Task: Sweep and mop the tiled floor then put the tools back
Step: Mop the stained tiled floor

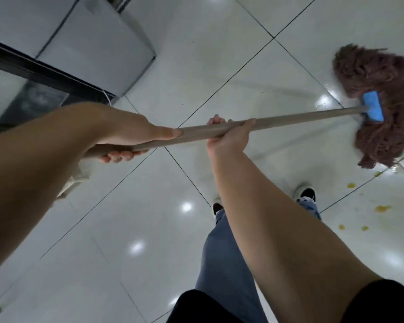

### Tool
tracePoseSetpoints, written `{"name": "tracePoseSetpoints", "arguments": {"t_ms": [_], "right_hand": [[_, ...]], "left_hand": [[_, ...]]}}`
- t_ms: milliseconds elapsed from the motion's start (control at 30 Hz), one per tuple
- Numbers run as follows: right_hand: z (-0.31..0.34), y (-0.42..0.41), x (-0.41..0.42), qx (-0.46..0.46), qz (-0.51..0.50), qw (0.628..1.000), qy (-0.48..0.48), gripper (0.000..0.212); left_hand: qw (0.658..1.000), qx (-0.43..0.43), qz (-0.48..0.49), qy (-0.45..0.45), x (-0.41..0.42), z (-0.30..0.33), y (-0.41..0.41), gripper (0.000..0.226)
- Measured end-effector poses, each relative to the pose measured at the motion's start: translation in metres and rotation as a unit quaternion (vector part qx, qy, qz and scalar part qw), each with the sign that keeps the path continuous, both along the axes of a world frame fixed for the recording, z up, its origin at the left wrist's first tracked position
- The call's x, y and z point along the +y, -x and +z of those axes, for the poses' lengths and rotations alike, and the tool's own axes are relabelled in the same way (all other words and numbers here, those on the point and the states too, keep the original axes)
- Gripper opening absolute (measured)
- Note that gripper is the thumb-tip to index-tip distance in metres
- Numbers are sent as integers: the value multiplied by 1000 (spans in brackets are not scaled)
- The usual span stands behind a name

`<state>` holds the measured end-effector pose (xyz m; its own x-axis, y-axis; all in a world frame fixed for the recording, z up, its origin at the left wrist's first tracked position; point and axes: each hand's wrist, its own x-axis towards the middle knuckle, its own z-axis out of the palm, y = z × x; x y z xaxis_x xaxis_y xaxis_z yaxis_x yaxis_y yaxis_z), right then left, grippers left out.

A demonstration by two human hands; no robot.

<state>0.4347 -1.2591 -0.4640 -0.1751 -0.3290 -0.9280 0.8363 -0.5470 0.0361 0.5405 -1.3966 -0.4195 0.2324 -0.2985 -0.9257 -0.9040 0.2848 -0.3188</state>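
Mop head (380, 106): right side running off the frame edge; strands blurring together, single cords not separable. Blue clamp (373, 108) covering where the pole (289, 118) joins the strands.

Pole's near end disappearing under the left hand (131, 134); only the fingertips (117, 157) showing below it. Right hand (229, 136) hiding a stretch of the pole; its palm is facing away.

Right forearm covering most of the left shoe (217, 207); right shoe (307, 193) partly hidden by the trouser hem.

Grey cabinet (91, 43) cut off by the top edge. Yellow spots (381, 208) on the floor (149, 217) too small to identify.
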Motion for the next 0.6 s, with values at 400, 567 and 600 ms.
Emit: {"name": "tracePoseSetpoints", "arguments": {"t_ms": [400, 567, 600], "right_hand": [[-85, 369, 239, 135, 33, 967, -214, 25], [-97, 383, 321, 153, 80, 936, -307, 17], [-99, 374, 327, 149, 84, 939, -300, 15]], "left_hand": [[950, 291, 9, -113, 281, -57, 383, 55], [926, 286, 147, -200, 388, -79, 398, 57], [926, 281, 155, -197, 396, -80, 389, 58]]}}
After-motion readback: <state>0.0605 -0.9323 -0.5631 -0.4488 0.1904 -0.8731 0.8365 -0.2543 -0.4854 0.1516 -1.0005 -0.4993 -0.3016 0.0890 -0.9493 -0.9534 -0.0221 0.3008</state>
